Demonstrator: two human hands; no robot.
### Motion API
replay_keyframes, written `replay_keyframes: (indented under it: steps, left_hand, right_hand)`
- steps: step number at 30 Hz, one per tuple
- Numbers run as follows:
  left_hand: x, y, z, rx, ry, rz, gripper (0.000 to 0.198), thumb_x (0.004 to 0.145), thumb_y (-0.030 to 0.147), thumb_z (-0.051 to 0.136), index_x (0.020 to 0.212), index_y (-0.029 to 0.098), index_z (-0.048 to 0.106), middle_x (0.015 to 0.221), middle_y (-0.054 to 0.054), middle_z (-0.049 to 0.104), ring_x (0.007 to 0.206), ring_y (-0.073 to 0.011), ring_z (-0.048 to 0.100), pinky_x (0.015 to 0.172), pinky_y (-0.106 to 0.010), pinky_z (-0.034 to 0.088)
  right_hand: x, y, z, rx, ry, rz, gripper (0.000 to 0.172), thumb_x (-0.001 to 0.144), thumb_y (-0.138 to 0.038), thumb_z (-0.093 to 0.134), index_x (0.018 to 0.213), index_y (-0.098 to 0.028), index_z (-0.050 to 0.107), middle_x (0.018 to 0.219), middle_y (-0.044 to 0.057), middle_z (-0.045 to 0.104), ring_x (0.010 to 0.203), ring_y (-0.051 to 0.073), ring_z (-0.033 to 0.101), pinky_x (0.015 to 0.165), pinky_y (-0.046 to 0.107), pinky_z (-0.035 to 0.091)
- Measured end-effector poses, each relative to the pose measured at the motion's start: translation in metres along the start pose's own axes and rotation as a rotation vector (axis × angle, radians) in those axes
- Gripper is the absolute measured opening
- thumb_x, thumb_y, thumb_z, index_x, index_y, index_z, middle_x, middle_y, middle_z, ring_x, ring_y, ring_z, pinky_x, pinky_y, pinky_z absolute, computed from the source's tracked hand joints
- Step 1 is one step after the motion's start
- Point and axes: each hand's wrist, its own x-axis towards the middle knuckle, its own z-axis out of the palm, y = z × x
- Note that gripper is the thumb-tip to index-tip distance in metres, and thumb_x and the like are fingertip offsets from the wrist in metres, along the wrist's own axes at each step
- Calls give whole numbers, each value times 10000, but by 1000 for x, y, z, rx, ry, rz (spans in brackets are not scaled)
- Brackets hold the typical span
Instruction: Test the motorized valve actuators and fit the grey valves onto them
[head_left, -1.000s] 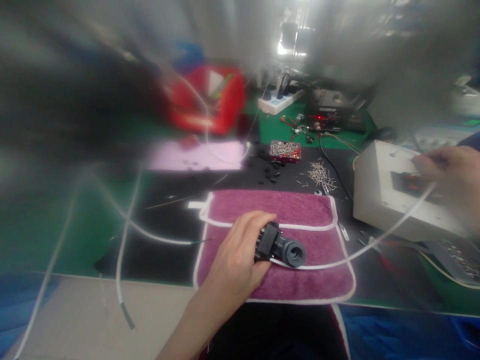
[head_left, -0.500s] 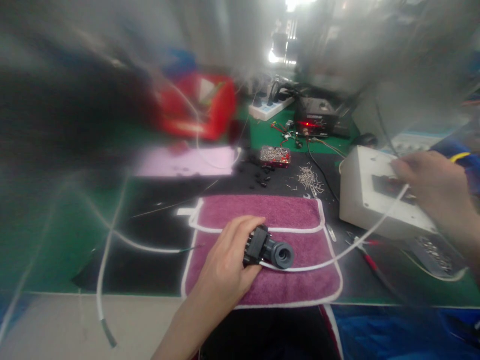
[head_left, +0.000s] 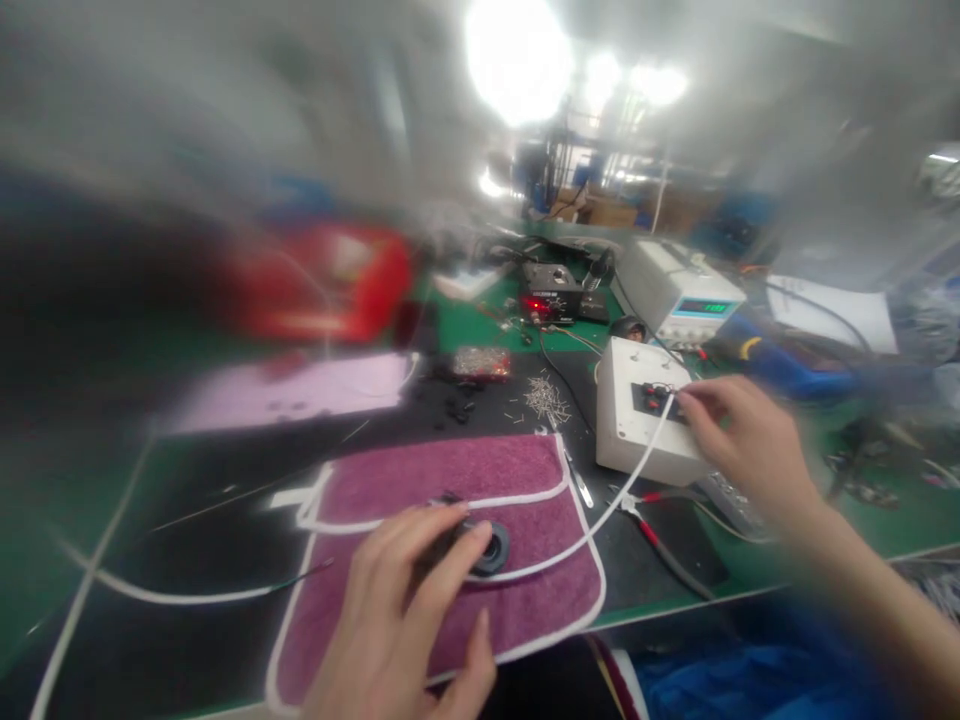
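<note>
My left hand (head_left: 412, 610) is over a dark part with a round, hollow barrel (head_left: 493, 548), which lies on a purple towel (head_left: 517, 620). Its fingers are spread across the part, the thumb apart from it; much of the part is hidden beneath. A white cable (head_left: 600, 525) runs from the part up to a white box (head_left: 630, 440). There my right hand (head_left: 750, 445) pinches the cable's end at a black panel with red pieces (head_left: 652, 398) on the box's top. The fingertips partly cover the contact.
Red-handled pliers (head_left: 649, 530) and tweezers (head_left: 579, 482) lie right of the towel. Behind are a pile of metal pins (head_left: 546, 398), a pin-filled tin (head_left: 482, 362), a black unit with a red light (head_left: 551, 295) and a power supply (head_left: 679, 295). Another cable (head_left: 187, 598) lies left.
The view has swung right and up. My left hand has loosened from around the dark part, thumb moving away. My right hand stays at the box with the cable's end.
</note>
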Motion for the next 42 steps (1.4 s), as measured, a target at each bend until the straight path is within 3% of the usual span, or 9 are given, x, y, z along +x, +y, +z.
replay_keyframes:
  steps: [2,4,8,12,15,22,28,34,42]
  left_hand:
    - [19,25,1,-68,10,86,522,924,73,632,1428,191,562,1420,-118,549,1378,-249,502,1191,-439,417]
    - [47,47,9,-100,-70,142,490,972,92,587,1452,177,543,1436,-111,541,1360,-226,505,1175,-396,437]
    - [109,75,36,-39,-165,164,427,1059,113,428,1480,139,496,1429,-115,531,1303,-250,521,1126,-425,486]
    - [157,89,70,-48,-238,182,338,1030,66,407,1328,117,559,1293,-119,568,1158,-264,572,1035,-432,520]
    - [177,91,94,-70,-248,209,293,1005,67,446,1260,131,573,1235,-96,586,1035,-236,598,960,-383,533]
    - [185,82,123,-77,-232,245,254,1015,100,461,1251,154,538,1208,-74,627,1140,-225,593,1023,-378,467]
    - [185,80,121,-25,-247,286,304,1016,105,453,1311,151,513,1278,-86,634,1199,-231,570,1000,-397,440]
    - [193,83,121,58,-289,348,234,983,141,512,1207,152,581,1251,-98,612,1177,-267,536,916,-435,448]
    - [201,79,113,124,-329,435,211,1031,153,452,1142,139,630,1243,-113,606,1174,-266,526,944,-462,451]
  right_hand:
    - [-10,-13,-7,7,-30,-60,374,1076,-496,529,1103,-189,740,1127,57,670,1041,228,615,933,339,454]
    - [-17,-23,-8,-7,-35,-61,403,1099,-496,490,1128,-184,743,1158,69,660,1106,256,585,979,371,433]
    - [-20,-36,-1,-31,15,77,453,1061,-610,544,1084,-205,746,1101,72,645,1081,274,590,868,366,433]
    - [-16,-45,2,4,-37,240,388,985,-589,587,967,-233,742,981,28,666,893,236,642,706,331,395]
    - [-12,-47,-1,46,-108,348,349,918,-532,592,871,-220,743,846,17,689,744,230,635,642,323,351]
    - [-10,-42,-1,246,-104,511,503,899,-647,521,877,-215,778,900,26,733,828,222,691,730,320,443]
    - [-12,-41,1,314,-37,563,510,883,-654,541,871,-200,774,907,57,732,832,250,669,758,339,429]
    - [-16,-42,3,342,50,599,446,906,-600,578,891,-194,761,914,55,729,832,248,656,775,330,425]
    - [-44,-62,2,381,195,570,417,980,-569,634,993,-170,751,995,67,727,892,239,664,798,319,458]
